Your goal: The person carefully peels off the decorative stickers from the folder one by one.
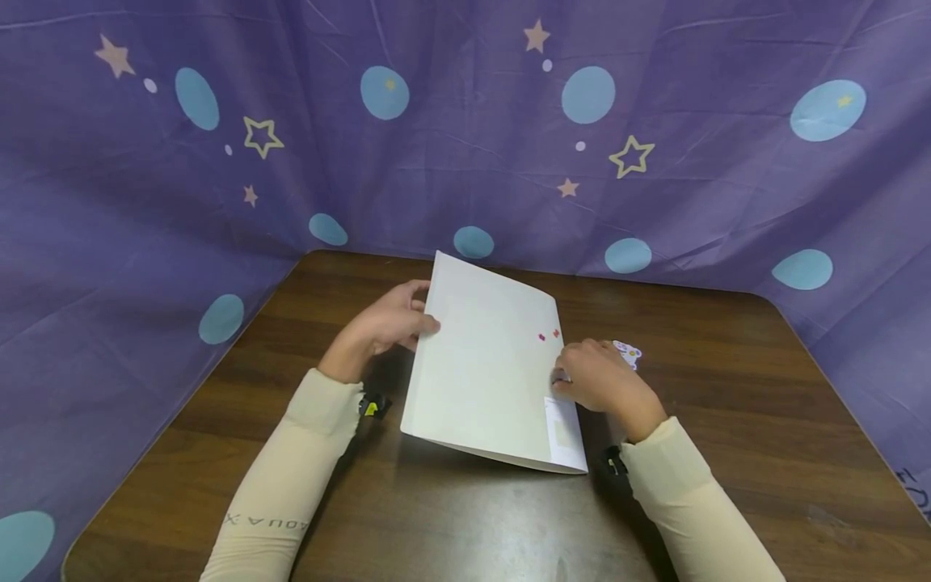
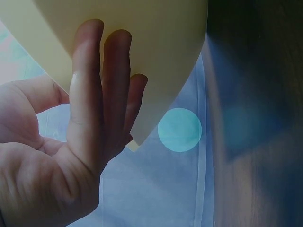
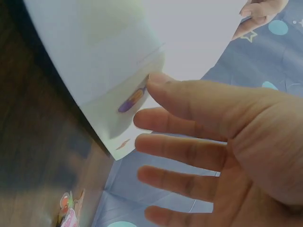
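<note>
A flat white folder point(image 1: 487, 364) is held tilted above the table, its lower edge bowed. My left hand point(image 1: 393, 319) grips its left edge, the thumb on the front face and the fingers point(image 2: 87, 90) spread along the back. At the right side, my right hand point(image 1: 604, 376) has its thumb tip touching the end of a small purple-and-orange sticker point(image 3: 131, 100) over the front face. In the right wrist view, the other fingers extend fairly straight, apart from the thumb. Two small stickers, one magenta point(image 1: 541, 337) and one red point(image 1: 556, 333), lie on the folder.
On the brown wooden table point(image 1: 727, 388), colourful cut-out stickers point(image 1: 629, 353) lie just beyond my right hand. A pale label point(image 1: 563, 428) sits at the folder's lower right. Purple patterned cloth point(image 1: 465, 162) hangs behind the table and along its sides.
</note>
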